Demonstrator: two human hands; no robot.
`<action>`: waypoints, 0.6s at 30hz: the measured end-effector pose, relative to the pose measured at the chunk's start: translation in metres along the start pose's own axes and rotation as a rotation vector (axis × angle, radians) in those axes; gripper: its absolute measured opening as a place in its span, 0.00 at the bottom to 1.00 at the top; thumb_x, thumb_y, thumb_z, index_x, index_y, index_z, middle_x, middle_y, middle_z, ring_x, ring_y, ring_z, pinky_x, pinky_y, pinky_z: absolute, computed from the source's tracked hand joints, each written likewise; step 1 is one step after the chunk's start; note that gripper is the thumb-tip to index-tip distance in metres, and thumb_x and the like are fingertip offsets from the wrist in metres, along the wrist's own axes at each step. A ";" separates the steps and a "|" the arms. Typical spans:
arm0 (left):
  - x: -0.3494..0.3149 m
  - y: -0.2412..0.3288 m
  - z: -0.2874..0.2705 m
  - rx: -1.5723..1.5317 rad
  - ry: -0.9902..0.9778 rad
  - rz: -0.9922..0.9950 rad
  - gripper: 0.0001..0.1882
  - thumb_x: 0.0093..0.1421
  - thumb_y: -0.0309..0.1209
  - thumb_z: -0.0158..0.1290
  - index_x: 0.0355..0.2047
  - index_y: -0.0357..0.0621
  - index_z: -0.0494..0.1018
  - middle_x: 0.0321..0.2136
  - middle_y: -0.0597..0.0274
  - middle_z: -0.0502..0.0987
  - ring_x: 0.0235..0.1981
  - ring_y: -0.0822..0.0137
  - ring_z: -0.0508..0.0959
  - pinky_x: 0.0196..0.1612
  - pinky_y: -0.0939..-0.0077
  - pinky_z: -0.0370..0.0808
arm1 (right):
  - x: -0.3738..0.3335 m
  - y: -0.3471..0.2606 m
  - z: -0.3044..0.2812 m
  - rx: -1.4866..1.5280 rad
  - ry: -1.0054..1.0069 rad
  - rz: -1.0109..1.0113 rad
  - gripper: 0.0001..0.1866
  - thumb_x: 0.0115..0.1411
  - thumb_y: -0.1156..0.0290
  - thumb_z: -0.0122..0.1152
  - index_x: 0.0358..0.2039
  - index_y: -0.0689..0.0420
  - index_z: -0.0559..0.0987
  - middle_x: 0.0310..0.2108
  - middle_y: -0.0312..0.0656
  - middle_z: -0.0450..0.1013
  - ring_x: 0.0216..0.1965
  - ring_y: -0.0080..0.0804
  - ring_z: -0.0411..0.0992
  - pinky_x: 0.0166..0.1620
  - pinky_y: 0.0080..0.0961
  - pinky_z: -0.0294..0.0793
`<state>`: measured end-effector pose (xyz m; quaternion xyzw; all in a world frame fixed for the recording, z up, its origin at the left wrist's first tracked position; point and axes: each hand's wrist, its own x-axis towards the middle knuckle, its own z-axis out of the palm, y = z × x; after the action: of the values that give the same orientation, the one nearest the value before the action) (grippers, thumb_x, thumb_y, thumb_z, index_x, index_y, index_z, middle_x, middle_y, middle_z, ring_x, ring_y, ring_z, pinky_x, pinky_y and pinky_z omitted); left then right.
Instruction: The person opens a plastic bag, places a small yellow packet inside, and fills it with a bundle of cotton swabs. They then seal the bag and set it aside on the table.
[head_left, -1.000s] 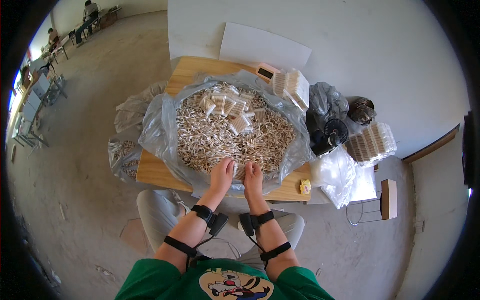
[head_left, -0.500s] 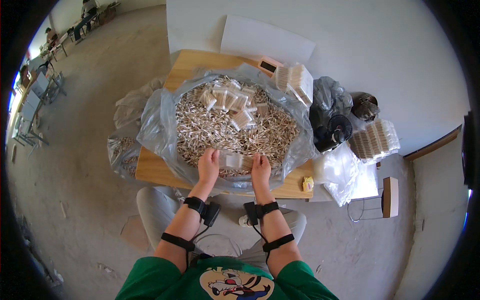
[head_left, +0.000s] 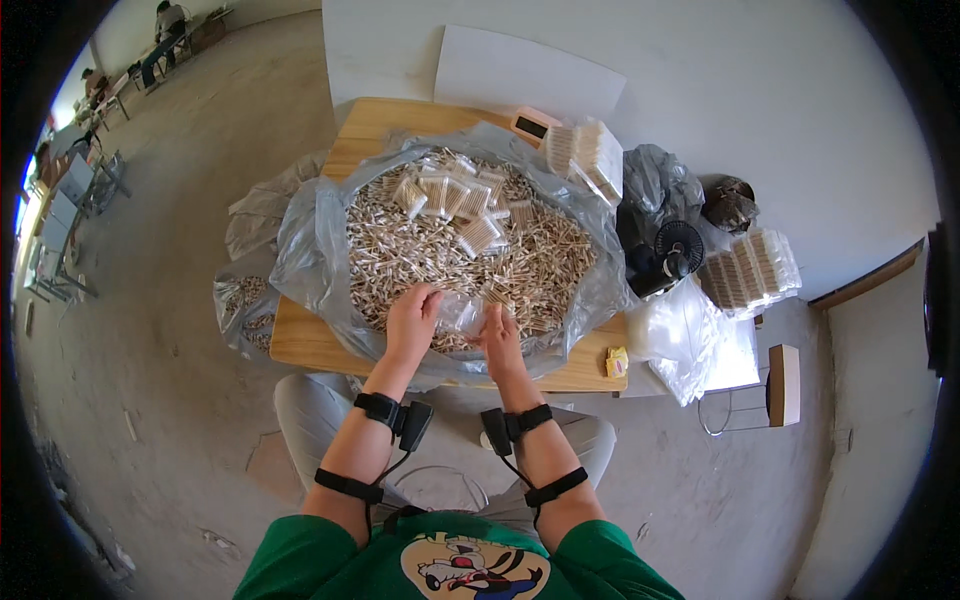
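Observation:
Between my hands a small clear plastic bag is stretched above a heap of cotton swabs. My left hand pinches the bag's left end with thumb and fingers together. At the other end, my right hand is closed on the bag; swabs show by its fingertips, but I cannot tell which are inside and which lie behind. Several filled packets of swabs rest on top of the heap, farther away. A large grey plastic sheet surrounds the loose swabs on the wooden table.
Stacked swab packs stand at the table's back right, by a pink device. Rightward are a black fan, clear plastic bags and more packs. A yellow item lies near the table's front right corner.
My right hand has shifted slightly left and turned, its fingers now pointing up along the bag's end. My left hand has risen a little. The swabs seen in the bag are now less visible.

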<state>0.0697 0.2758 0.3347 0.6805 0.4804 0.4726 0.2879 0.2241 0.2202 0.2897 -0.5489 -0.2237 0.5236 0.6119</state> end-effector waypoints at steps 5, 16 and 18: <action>0.001 0.011 -0.003 0.032 -0.051 0.040 0.05 0.57 0.28 0.53 0.29 0.40 0.72 0.25 0.55 0.74 0.25 0.56 0.74 0.28 0.69 0.69 | -0.013 0.003 -0.007 0.379 -0.171 0.184 0.09 0.63 0.68 0.50 0.40 0.59 0.69 0.33 0.41 0.72 0.37 0.36 0.75 0.31 0.32 0.75; -0.018 -0.027 -0.009 -0.449 -0.015 -0.420 0.08 0.64 0.31 0.46 0.32 0.39 0.67 0.27 0.59 0.77 0.24 0.70 0.77 0.27 0.78 0.75 | -0.050 -0.025 -0.092 0.030 0.079 -0.120 0.06 0.55 0.77 0.59 0.35 0.60 0.77 0.27 0.33 0.73 0.27 0.19 0.69 0.28 0.15 0.68; -0.025 -0.023 -0.003 -0.555 0.008 -0.523 0.08 0.64 0.31 0.46 0.34 0.39 0.65 0.28 0.55 0.77 0.24 0.68 0.77 0.28 0.75 0.77 | -0.060 -0.031 -0.123 0.036 0.174 -0.143 0.07 0.56 0.76 0.59 0.36 0.61 0.77 0.25 0.32 0.72 0.26 0.19 0.69 0.28 0.15 0.68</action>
<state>0.0563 0.2606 0.3073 0.4292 0.4929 0.4978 0.5701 0.3195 0.1180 0.2993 -0.5637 -0.1989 0.4330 0.6747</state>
